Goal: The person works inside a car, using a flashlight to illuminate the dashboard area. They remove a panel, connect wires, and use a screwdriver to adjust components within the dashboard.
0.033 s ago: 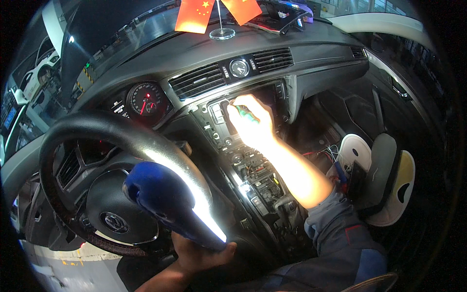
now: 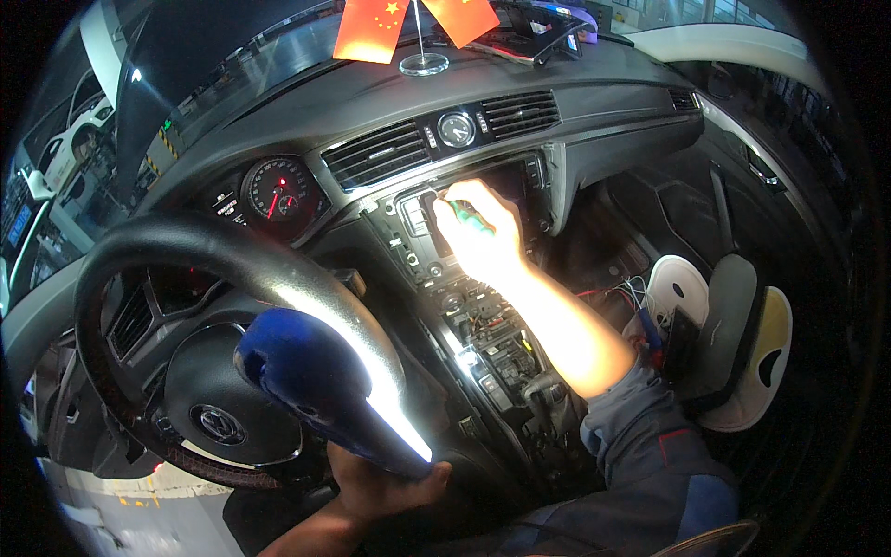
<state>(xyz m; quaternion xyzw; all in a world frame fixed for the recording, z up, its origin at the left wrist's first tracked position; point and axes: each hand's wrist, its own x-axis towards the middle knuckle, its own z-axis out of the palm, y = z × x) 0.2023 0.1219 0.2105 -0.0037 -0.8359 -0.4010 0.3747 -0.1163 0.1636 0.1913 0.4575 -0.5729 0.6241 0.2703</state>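
Observation:
My left hand (image 2: 376, 483) grips a dark blue work lamp (image 2: 311, 381) with a lit white strip, held over the lower right of the steering wheel (image 2: 121, 278). My right hand (image 2: 478, 232) is closed around a green-handled tool (image 2: 469, 218), at the upper centre console's screen unit (image 2: 510, 181); strong light washes the hand out, and the tool's tip is hidden. Below that hand, the lower console (image 2: 487, 325) is opened up, with exposed connectors and wiring.
Flags (image 2: 367, 32) on a clear stand top the dashboard (image 2: 613, 84), beside dark objects. At the right are pale rounded pads (image 2: 677, 278), a grey cushion-like piece (image 2: 729, 306) and loose wires. An instrument cluster (image 2: 274, 190) sits behind the wheel. A white car (image 2: 74, 139) shows outside.

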